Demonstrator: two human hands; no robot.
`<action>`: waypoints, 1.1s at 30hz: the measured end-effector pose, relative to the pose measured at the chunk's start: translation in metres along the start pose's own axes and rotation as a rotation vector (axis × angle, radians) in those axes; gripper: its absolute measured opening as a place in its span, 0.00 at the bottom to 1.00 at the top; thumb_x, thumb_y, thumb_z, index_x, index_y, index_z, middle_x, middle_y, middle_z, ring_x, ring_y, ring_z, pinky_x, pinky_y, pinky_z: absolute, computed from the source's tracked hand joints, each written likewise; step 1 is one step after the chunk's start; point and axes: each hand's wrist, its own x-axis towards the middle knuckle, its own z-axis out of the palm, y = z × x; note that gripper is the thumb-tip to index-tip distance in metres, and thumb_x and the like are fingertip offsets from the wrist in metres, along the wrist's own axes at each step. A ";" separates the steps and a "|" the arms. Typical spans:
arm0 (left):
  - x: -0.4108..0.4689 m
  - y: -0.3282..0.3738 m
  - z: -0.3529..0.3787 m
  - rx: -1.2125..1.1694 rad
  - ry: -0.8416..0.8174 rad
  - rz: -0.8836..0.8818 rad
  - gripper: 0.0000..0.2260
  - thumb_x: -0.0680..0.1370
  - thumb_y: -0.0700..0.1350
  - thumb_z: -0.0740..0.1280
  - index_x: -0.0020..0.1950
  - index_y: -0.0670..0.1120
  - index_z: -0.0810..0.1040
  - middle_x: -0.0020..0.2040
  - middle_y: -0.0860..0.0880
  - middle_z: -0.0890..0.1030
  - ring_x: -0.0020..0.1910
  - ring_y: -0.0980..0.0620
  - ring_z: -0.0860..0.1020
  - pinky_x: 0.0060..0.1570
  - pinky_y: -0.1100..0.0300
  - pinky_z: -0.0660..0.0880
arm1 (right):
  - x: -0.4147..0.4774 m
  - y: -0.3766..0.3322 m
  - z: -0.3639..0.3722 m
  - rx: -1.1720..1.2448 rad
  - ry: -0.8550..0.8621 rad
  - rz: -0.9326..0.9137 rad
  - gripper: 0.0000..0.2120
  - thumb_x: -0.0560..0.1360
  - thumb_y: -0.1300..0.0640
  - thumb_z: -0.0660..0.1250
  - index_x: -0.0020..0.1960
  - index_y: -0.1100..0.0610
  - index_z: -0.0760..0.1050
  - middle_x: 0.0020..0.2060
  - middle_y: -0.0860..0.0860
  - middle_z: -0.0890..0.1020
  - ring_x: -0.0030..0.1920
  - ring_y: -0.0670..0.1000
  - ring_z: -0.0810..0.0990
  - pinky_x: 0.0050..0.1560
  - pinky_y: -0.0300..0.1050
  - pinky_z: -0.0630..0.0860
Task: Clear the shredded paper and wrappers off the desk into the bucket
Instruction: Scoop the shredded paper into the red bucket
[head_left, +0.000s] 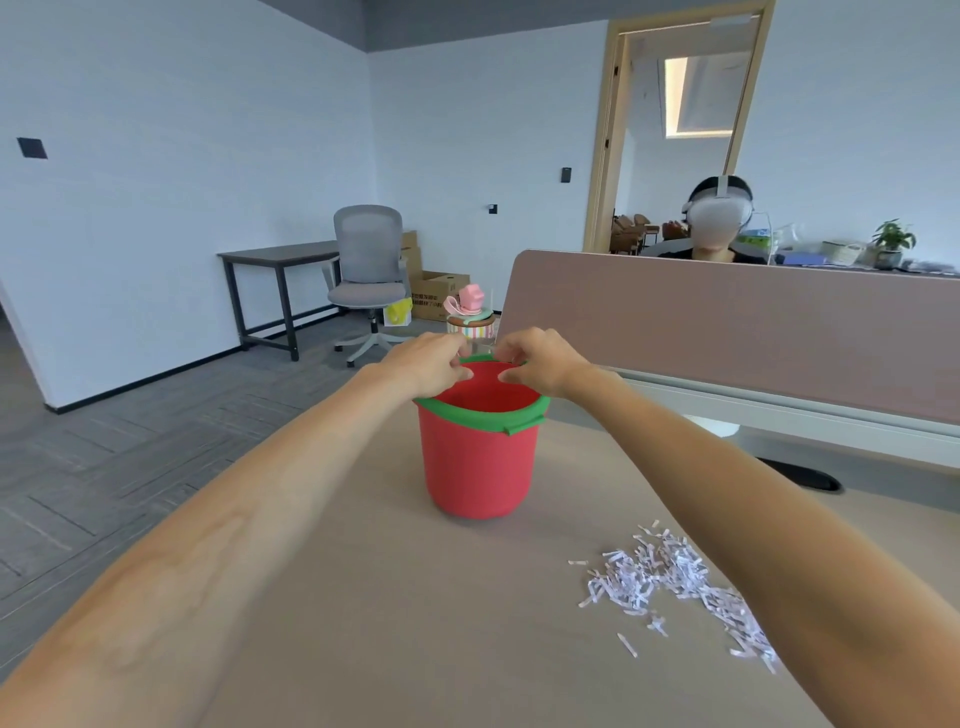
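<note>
A red bucket (478, 467) with a green rim and handle stands upright on the beige desk (405, 597). Both my hands are over its far rim. My left hand (426, 364) has its fingers curled at the rim's far left. My right hand (540, 361) pinches near the green rim at the far right. Whether either hand grips the rim, the handle or something small is hidden by the fingers. A pile of white shredded paper (675, 582) lies on the desk to the right of the bucket, partly under my right forearm. No wrappers show.
A brown partition (727, 322) rises along the desk's far right edge, with a person seated behind it. A pink-topped toy (470, 312) stands just beyond the bucket. A grey office chair (369, 275), a dark table and cardboard boxes stand on the floor to the left.
</note>
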 end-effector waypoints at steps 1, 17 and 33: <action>-0.002 0.001 0.000 0.008 0.005 0.000 0.15 0.78 0.53 0.64 0.63 0.50 0.72 0.62 0.50 0.78 0.61 0.48 0.75 0.50 0.53 0.72 | -0.002 0.000 0.000 -0.016 0.014 -0.007 0.13 0.73 0.57 0.70 0.57 0.58 0.77 0.56 0.55 0.81 0.56 0.55 0.78 0.59 0.51 0.76; -0.011 0.106 0.025 -0.101 0.056 0.226 0.10 0.79 0.50 0.62 0.57 0.49 0.76 0.60 0.48 0.79 0.60 0.45 0.76 0.57 0.50 0.74 | -0.116 0.059 -0.044 0.005 0.212 0.175 0.11 0.74 0.57 0.67 0.56 0.57 0.79 0.54 0.54 0.83 0.56 0.53 0.79 0.57 0.43 0.72; -0.097 0.158 0.191 -0.125 -0.506 0.370 0.32 0.79 0.62 0.53 0.79 0.50 0.47 0.79 0.53 0.44 0.78 0.55 0.44 0.76 0.55 0.46 | -0.298 0.152 0.046 -0.133 -0.178 0.609 0.31 0.78 0.36 0.47 0.76 0.51 0.49 0.75 0.58 0.54 0.76 0.62 0.49 0.74 0.60 0.53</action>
